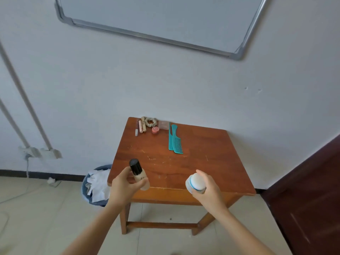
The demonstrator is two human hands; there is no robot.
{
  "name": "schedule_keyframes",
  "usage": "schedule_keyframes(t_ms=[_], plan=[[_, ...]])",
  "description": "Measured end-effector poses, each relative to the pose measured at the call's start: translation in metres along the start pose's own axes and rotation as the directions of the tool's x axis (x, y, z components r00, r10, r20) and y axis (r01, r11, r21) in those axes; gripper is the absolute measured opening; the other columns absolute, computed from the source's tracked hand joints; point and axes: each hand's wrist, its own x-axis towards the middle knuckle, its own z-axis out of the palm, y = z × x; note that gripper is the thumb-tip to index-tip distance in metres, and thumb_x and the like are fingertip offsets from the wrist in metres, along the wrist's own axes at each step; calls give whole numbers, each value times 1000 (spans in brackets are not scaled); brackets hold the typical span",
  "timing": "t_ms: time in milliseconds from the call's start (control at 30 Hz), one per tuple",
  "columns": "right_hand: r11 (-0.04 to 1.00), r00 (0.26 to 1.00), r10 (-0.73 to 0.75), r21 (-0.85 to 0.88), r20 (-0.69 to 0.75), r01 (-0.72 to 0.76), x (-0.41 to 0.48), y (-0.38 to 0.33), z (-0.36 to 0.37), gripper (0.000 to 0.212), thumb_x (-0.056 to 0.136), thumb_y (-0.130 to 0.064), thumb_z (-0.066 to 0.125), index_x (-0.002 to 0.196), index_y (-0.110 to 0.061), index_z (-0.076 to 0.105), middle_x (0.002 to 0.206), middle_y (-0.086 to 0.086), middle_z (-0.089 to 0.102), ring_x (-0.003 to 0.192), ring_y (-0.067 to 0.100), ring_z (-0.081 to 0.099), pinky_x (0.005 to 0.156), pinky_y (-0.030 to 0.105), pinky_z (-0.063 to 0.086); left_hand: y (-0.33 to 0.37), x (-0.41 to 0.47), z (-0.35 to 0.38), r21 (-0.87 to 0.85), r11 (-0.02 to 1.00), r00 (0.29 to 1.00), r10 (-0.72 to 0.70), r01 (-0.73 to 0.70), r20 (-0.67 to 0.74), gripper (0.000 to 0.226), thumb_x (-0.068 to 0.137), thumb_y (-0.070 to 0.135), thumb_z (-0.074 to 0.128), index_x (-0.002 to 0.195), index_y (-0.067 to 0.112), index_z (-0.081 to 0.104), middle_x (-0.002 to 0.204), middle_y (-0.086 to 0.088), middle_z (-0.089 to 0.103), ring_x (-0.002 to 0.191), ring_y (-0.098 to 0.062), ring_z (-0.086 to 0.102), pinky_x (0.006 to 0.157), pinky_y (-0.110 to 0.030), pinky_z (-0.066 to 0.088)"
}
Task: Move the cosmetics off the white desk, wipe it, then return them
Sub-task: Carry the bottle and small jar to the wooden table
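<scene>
The left hand [122,185] has its grip clamped on a beige glass bottle with a black cap [138,173]; the right hand [208,190] has its grip clamped on a white round jar with a blue band [195,183]. Both are held over the brown wooden bench [202,162]. Beyond the grips lie two teal plastic combs [174,140], then slim tubes [141,126], a small red pot [155,130] and a scrunchie [150,121] by the wall.

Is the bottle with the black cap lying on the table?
No, the left hand holds the bottle with the black cap above the brown table.
</scene>
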Motion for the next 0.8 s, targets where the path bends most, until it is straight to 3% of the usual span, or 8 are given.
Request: schedule_keyframes(t_ms=[133, 300, 433, 533, 633, 800], plan=[[998, 998, 55, -31, -24, -55, 36, 26, -16, 61, 74, -20, 73, 127, -24, 44, 114, -7, 46, 101, 7, 44, 79, 13, 38, 11, 35, 36, 9, 1000, 995, 18, -19, 95, 33, 69, 20, 78, 94, 26, 57, 80, 22, 59, 77, 3, 57, 61, -10, 38], [999, 998, 25, -32, -62, -27, 110, 52, -24, 61, 73, -22, 75, 127, -21, 45, 113, -8, 46, 101, 8, 46, 80, 14, 40, 28, 99, 85, 41, 999, 990, -4, -2, 139, 38, 69, 22, 78, 95, 31, 53, 81, 22, 56, 77, 5, 55, 61, -10, 40], [1000, 997, -14, 22, -72, 15, 173, 67, -24, 60, 72, -21, 75, 126, -22, 47, 112, -8, 48, 99, 6, 46, 79, 15, 40, 48, 157, 129, 78, 996, 983, -48, 34, 178, 32, 70, 24, 77, 88, 33, 52, 84, 19, 58, 75, 3, 57, 48, -10, 46], [999, 999, -35, 34, -21, 35, 211, 80, -22, 60, 73, -22, 74, 126, -24, 47, 113, -8, 48, 98, 5, 45, 82, 16, 41, 60, 195, 160, 73, 995, 979, -80, 67, 189, 31, 72, 25, 76, 90, 29, 52, 89, 14, 60, 83, -6, 60, 59, -18, 50], [999, 999, -38, 18, 23, 38, 243, 92, -23, 60, 74, -21, 72, 127, -25, 45, 119, -6, 49, 105, 9, 48, 86, 18, 41, 66, 224, 186, 101, 992, 983, -96, 81, 158, 36, 72, 25, 75, 99, 28, 52, 94, 10, 59, 87, -9, 57, 70, -24, 44], [1000, 996, -7, 30, 84, 5, 273, 108, -18, 61, 75, -18, 71, 130, -24, 43, 123, -4, 48, 111, 13, 48, 88, 20, 42, 60, 255, 218, 129, 984, 982, -138, 121, 127, 36, 71, 25, 75, 101, 25, 55, 97, 6, 63, 88, -12, 60, 64, -19, 40]])
